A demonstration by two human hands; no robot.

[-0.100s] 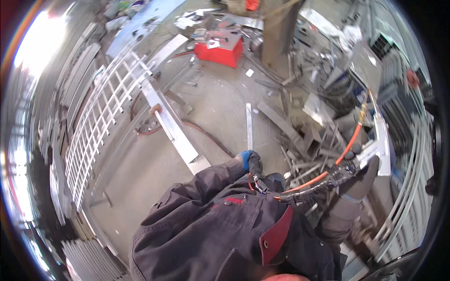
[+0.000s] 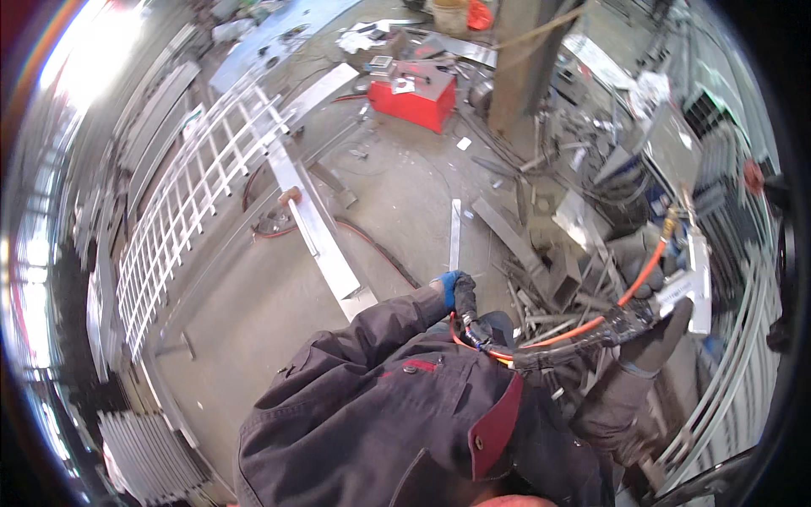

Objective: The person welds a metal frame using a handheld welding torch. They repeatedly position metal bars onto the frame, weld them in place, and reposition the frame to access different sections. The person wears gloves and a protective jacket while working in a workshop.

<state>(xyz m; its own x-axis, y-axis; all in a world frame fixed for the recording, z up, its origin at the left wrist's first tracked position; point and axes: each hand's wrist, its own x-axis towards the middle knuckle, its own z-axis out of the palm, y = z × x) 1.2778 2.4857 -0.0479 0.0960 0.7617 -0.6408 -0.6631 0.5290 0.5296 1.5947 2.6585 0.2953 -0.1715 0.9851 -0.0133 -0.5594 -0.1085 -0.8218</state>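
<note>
My left hand (image 2: 451, 290), in a blue and dark grey glove, is closed round a black-wrapped cable bundle (image 2: 541, 355) in front of my body. The bundle runs right, alongside an orange hose (image 2: 646, 272), toward a white and silver hand tool (image 2: 699, 279) with a brass-coloured fitting at its top. The tool's exact kind is unclear. My right hand (image 2: 663, 340), in a dark glove, is closed at the tool's lower end, its fingers partly hidden. Beyond my left hand, a narrow light metal strip (image 2: 455, 232) lies on the floor.
A long metal beam (image 2: 319, 237) carries a hammer (image 2: 291, 197) to the left, beside a white metal grid (image 2: 198, 165). A red box (image 2: 414, 101) stands ahead near a thick post (image 2: 517, 68). Scrap metal (image 2: 557, 275) is heaped on the right. A hose (image 2: 372, 241) crosses the floor.
The view has turned slightly left, so the floor and its objects shift right in the picture. My right hand and the tool sit a little lower and farther right. Both grips look the same.
</note>
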